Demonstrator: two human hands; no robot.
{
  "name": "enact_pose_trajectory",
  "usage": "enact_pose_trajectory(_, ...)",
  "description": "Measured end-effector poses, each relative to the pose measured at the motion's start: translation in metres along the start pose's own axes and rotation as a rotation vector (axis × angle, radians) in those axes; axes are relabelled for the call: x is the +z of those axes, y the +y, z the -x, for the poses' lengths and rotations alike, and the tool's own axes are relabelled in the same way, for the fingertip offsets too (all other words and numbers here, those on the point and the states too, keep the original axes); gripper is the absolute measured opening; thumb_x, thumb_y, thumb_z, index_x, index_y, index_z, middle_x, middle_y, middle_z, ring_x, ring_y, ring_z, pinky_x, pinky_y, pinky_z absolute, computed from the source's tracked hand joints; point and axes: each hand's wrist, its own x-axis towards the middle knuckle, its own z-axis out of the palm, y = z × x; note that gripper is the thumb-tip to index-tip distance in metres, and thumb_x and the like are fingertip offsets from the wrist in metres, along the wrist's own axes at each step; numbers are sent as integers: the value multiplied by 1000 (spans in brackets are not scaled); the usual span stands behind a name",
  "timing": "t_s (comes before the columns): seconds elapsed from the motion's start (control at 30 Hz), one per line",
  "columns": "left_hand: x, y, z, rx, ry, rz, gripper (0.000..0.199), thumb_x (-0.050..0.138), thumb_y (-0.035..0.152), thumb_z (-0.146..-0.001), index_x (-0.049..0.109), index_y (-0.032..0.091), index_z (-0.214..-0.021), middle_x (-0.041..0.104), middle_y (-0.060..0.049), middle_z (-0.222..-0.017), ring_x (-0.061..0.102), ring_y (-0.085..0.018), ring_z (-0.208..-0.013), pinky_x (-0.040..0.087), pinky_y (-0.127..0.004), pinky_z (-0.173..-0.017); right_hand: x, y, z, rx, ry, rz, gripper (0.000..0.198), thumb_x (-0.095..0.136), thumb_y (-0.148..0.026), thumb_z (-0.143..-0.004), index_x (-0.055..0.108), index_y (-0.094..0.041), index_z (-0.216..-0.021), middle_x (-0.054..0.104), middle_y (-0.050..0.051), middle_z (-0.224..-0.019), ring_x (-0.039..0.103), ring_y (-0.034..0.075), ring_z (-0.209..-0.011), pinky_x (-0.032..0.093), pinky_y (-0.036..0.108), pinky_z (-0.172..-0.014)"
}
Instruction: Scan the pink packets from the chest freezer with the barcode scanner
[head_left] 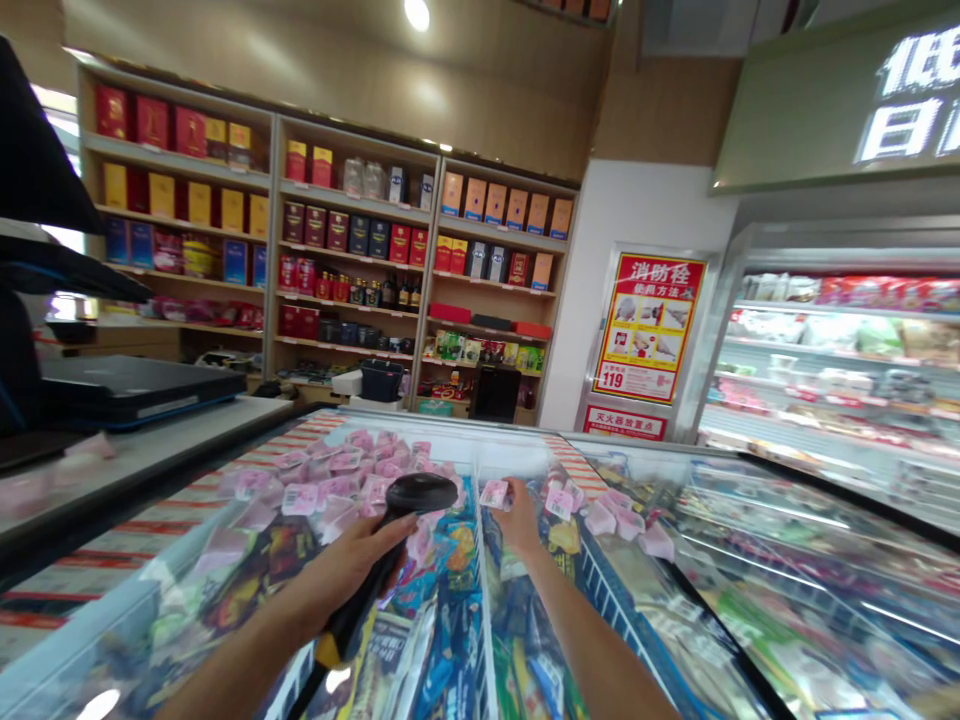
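Note:
My left hand (366,560) is wrapped around the handle of a black handheld barcode scanner (421,492), its yellow-trimmed lower end and cable trailing toward me. In front of the scanner head, to its right, my right hand (519,520) pinches a small pink pack (493,493) with a printed label. Many similar pink packs (352,470) with barcode labels are heaped on the glass freezer lid (187,600) beyond my left hand. A few more pink packs (615,515) lie to the right of my right hand.
Beneath the glass are bagged frozen foods (450,640) in wire baskets. A counter (150,425) with a dark flat device stands at the left. Shelves (352,275) of boxes line the back, and a lit refrigerated display (847,370) stands at the right.

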Motion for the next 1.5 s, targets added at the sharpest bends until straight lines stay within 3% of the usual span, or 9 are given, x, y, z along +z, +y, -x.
enact_pose_trajectory(0.13, 10, 5, -2, 0, -81, -28, 41, 50, 57, -65, 48, 17, -57, 50, 4, -44, 42, -8, -41, 31, -21, -44, -11, 14, 1, 20, 99, -38, 36, 52, -14, -61, 48, -15, -97, 57, 8, -90, 54, 19, -82, 42, 32, -76)
enact_pose_trajectory(0.43, 25, 11, -2, 11, -64, -35, 39, 50, 55, -66, 47, 17, -59, 48, 5, -45, 40, -6, -40, 29, -19, -43, -14, 17, 0, 17, 163, -51, 37, 52, -15, -61, 49, -15, -98, 58, 8, -90, 54, 20, -83, 42, 31, -75)
enact_pose_trajectory(0.57, 18, 8, -7, -7, -49, -47, 42, 48, 59, -65, 47, 17, -58, 49, 4, -45, 42, -8, -41, 31, -21, -44, -22, 18, 4, 22, 127, 192, 42, 52, -13, -64, 51, -17, -105, 57, 9, -100, 51, 23, -95, 36, 36, -83)
enact_pose_trajectory(0.73, 7, 2, -12, 29, -11, 5, 41, 51, 58, -64, 49, 17, -63, 50, 4, -47, 43, -8, -41, 32, -21, -43, -38, 23, 6, 39, 65, 568, 29, 52, -16, -70, 58, -21, -99, 59, 9, -98, 44, 28, -101, 25, 46, -87)
enact_pose_trajectory(1.03, -12, 5, -3, -34, 99, -9, 43, 52, 60, -60, 48, 17, -59, 52, 3, -48, 45, -9, -43, 34, -21, -45, -71, 44, 1, 149, 172, 716, 33, 52, -19, -68, 57, -18, -101, 52, 13, -109, 41, 30, -102, 26, 45, -84)
enact_pose_trajectory(1.13, -15, 5, 0, -44, 152, 12, 42, 54, 60, -59, 48, 18, -60, 52, 4, -49, 46, -9, -44, 35, -21, -45, -57, 28, -1, 52, 189, 602, 39, 52, -20, -66, 55, -17, -104, 46, 13, -118, 36, 30, -110, 23, 45, -89)
enact_pose_trajectory(1.23, -17, 4, 4, -55, 164, 1, 43, 54, 60, -58, 47, 18, -58, 50, 4, -45, 43, -8, -41, 32, -21, -42, -23, 2, -8, -1, 51, 328, 39, 48, -17, -67, 54, -17, -105, 49, 11, -117, 39, 26, -110, 25, 40, -91)
enact_pose_trajectory(1.37, -21, 3, 8, -78, 127, -6, 44, 54, 62, -57, 46, 18, -57, 48, 5, -42, 40, -7, -38, 27, -20, -40, 29, -30, -16, 3, -158, 6, 40, 50, -17, -68, 54, -20, -107, 53, 8, -115, 43, 23, -108, 29, 37, -92)
enact_pose_trajectory(1.5, -25, 2, 11, -57, 97, 24, 42, 55, 59, -60, 46, 18, -61, 49, 6, -43, 41, -6, -39, 29, -20, -42, 56, -42, -16, 67, -196, -118, 39, 56, -12, -60, 59, -21, -98, 60, 6, -103, 51, 23, -100, 33, 35, -87)
